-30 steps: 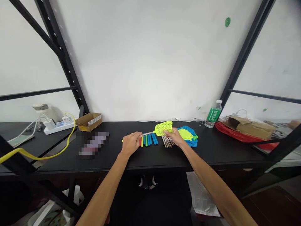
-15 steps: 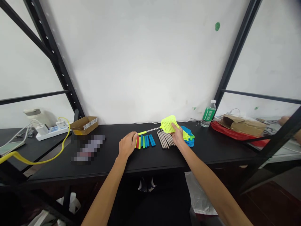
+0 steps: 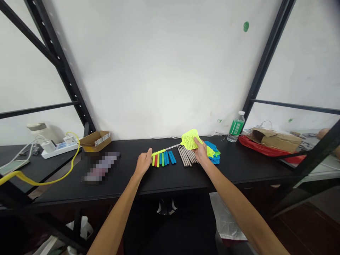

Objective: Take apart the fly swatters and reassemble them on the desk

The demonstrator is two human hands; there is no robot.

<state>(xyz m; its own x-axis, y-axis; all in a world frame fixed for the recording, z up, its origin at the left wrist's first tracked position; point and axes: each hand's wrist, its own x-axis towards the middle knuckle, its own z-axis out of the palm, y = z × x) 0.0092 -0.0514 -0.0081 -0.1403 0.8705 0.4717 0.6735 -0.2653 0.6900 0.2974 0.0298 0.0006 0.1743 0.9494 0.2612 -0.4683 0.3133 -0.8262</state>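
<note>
Yellow-green swatter (image 3: 189, 141) with perforated plastic head, slim metal rod and plastic handle, held over the black flat tabletop (image 3: 233, 163), handle toward eight o'clock. The right hand (image 3: 201, 150) pinches the head's edge at four o'clock; the left hand (image 3: 144, 162) meets the handle's end, its hold unclear. Were that end unsupported, the swatter could dip and scatter the coloured plastic tubes (image 3: 163, 160) at eight o'clock from the head or the silvery metal rods (image 3: 184, 156) at six; crooked pressure could strain the joints.

Pixelated patch (image 3: 101, 168), lower left: content unreadable. Yellow cable (image 3: 16, 174) cut off at left edge, 2 forearms (image 3: 117, 209) at bottom. Right hand (image 3: 201, 151) hides part of mesh paddle (image 3: 190, 139).
</note>
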